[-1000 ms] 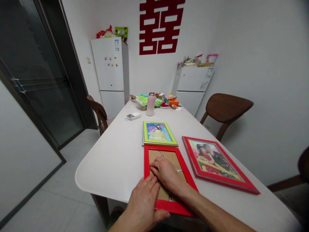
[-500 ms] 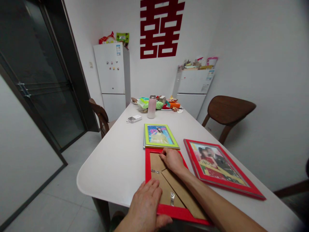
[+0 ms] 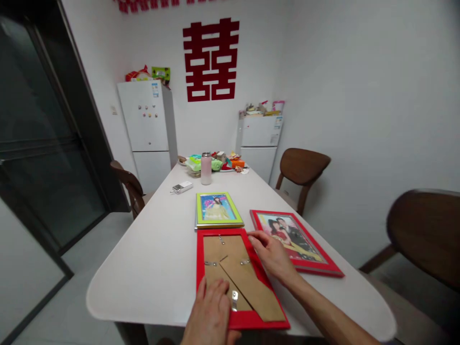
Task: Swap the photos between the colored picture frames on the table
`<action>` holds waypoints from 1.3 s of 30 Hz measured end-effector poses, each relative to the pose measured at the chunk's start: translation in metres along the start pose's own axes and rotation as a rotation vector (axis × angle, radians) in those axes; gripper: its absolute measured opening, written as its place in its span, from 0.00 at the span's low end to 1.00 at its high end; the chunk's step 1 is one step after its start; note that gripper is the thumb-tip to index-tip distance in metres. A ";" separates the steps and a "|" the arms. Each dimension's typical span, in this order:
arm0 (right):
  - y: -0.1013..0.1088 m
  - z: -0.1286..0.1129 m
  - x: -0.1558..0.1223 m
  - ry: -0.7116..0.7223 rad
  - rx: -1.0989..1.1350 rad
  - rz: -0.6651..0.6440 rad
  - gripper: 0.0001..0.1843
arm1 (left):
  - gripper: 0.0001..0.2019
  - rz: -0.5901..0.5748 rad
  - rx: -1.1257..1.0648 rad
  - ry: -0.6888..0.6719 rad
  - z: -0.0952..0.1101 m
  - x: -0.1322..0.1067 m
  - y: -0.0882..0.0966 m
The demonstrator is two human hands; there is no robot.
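Note:
A red picture frame point(image 3: 237, 320) lies face down at the near end of the table, its brown backing board point(image 3: 230, 247) showing metal clips and a slanted stand flap point(image 3: 257, 292). My left hand point(image 3: 212, 306) grips its near left corner, fingers over the rim and thumb by the front edge. At the far right corner, the bent fingers of my right hand point(image 3: 271, 251) close on the side rim. A green picture frame point(image 3: 218, 223) with a photo touches the far edge. To the right, a second red picture frame point(image 3: 319, 268) lies photo up, partly behind my right hand.
Farther along the white table point(image 3: 143, 268) are a small silver device point(image 3: 182, 187), a pink bottle point(image 3: 206, 170) and a pile of colourful packages point(image 3: 215, 164). Wooden chairs stand at both sides, one chair point(image 3: 304, 165) at the right. Two white fridges point(image 3: 145, 120) stand behind.
My right hand has moved from the backing's far end to the right rim, uncovering the far and right clips. My left hand stays at the near left corner. The view has shifted right.

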State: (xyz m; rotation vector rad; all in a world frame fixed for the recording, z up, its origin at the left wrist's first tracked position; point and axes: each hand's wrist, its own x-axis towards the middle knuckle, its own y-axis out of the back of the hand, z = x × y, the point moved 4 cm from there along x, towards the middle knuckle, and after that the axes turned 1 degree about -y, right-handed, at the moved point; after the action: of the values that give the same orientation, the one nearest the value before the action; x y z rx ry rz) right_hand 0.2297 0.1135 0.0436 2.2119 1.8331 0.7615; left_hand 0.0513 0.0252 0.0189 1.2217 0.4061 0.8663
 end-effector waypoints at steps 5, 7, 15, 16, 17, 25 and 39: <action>0.002 0.007 -0.055 -0.358 0.748 0.055 0.18 | 0.08 0.296 -0.214 -0.011 0.013 -0.006 0.036; -0.026 -0.008 -0.074 -0.447 0.996 -0.161 0.20 | 0.05 0.406 -0.419 0.039 0.024 -0.003 0.046; -0.026 -0.029 -0.068 -0.362 1.331 0.115 0.18 | 0.19 0.605 -0.983 0.108 0.065 0.030 0.053; -0.012 -0.024 -0.061 -0.305 1.287 0.150 0.19 | 0.22 0.633 -0.997 0.108 0.066 0.038 0.057; 0.004 -0.017 -0.053 -0.263 1.216 0.174 0.21 | 0.25 0.649 -1.009 0.111 0.066 0.046 0.062; 0.131 0.064 0.015 -0.326 0.063 0.287 0.25 | 0.26 0.320 -1.297 0.113 0.060 0.125 0.012; 0.145 0.117 0.047 -0.302 -0.596 0.195 0.21 | 0.24 0.323 -0.818 0.262 0.038 0.149 -0.039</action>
State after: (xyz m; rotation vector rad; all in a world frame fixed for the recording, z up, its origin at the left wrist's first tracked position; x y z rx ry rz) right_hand 0.4174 0.1470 0.0206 1.9798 1.0809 0.8185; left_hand 0.1850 0.1100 0.0201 0.4156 0.0309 1.3077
